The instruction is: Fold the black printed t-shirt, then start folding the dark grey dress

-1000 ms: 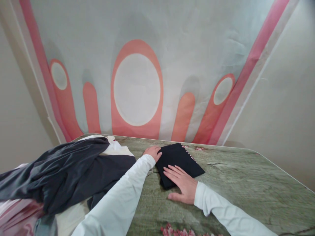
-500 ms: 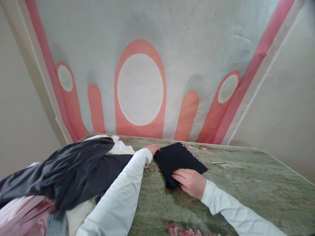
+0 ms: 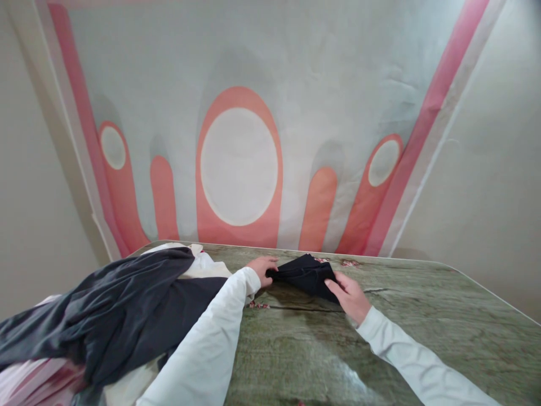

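Note:
A folded black cloth garment is held between my two hands near the far side of the table. My left hand pinches its left corner, fingers closed on the fabric. At the other end, my right hand grips the right edge with the thumb toward me and the fingers behind the cloth. The near edge is lifted and bunched, casting a shadow on the tabletop below. What kind of garment it is I cannot tell.
To the left lies a heap of clothes, with a dark grey garment on top. White cloth and pink cloth stick out from under it. The wood-patterned table has a rounded far edge, with a printed wall panel behind it.
The black garment lay flat with my right hand pressing its near corner. My right hand has moved right and away from me, raising the near edge and folding the cloth into a narrower shape.

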Demonstrator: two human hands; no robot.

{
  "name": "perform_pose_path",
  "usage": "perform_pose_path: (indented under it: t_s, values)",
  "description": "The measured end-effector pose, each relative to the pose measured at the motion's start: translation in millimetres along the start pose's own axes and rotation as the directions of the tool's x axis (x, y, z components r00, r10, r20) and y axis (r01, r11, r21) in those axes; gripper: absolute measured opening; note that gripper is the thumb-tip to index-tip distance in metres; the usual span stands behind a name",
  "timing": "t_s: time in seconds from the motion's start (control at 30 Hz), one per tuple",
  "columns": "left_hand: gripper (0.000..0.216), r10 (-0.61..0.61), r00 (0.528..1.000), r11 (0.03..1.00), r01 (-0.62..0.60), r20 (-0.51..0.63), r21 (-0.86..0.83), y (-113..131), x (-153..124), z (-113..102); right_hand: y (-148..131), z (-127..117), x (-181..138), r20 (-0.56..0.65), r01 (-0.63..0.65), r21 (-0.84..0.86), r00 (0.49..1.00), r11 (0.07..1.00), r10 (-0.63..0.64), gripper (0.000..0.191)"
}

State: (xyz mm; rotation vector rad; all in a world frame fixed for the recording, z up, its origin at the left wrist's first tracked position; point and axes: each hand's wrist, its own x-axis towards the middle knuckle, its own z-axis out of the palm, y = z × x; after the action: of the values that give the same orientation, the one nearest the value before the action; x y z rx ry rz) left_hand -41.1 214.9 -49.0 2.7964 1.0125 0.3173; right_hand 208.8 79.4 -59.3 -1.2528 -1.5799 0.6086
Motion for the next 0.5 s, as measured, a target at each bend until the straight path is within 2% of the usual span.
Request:
perform_pose_path:
  t_s: [0.1, 0.23, 0.33, 0.5]
  values:
    - [0.020, 0.038, 0.987, 0.981, -0.066, -0.155, -0.183, 2.3, 0.6, -3.6, 3.9, -10.0, 6.6, -0.021, -0.068, 0.180, 0.997, 0.981, 0.073, 0.042]
    - [0.016, 0.011, 0.972, 0.930, -0.097, -0.236, -0.355, 12.5, 0.3, -23.4, -3.7, -24.0, 11.5, -0.068, -0.097, 0.348, 0.989, 0.933, 0.129, 0.042]
    - [0.015, -0.028, 0.960, 0.851, -0.123, -0.278, -0.510, 25.9, -3.4, -47.3, -22.9, -38.1, 12.1, 0.020, -0.134, 0.464, 0.990, 0.876, 0.141, 0.040]
    - [0.026, -0.071, 0.961, 0.637, -0.163, -0.268, -0.753, 59.1, -16.9, -93.4, -63.6, -67.2, 7.6, 0.148, -0.258, 0.584, 0.966, 0.769, 0.212, 0.035]
